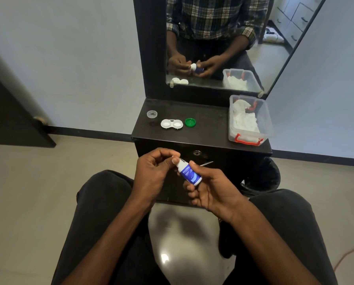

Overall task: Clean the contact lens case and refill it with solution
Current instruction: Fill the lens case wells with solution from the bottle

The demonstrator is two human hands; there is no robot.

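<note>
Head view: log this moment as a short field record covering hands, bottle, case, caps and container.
left hand: pinches the bottle's top
right hand: grips the small blue-and-white solution bottle
white twin-well contact lens case: open, on the black vanity shelf
green round cap: right of the case
clear round cap: left of the case
clear plastic container with red latches: holds white tissues

A home dressing corner: black vanity (184, 131) under a wall mirror (223, 42).

One head-worn view, looking forward and down

It sits close above the hands and lap in the near field, faces the black desk (202, 112) and, beyond it, the mirror (223, 38) on the far wall, which returns the person's front.
</note>
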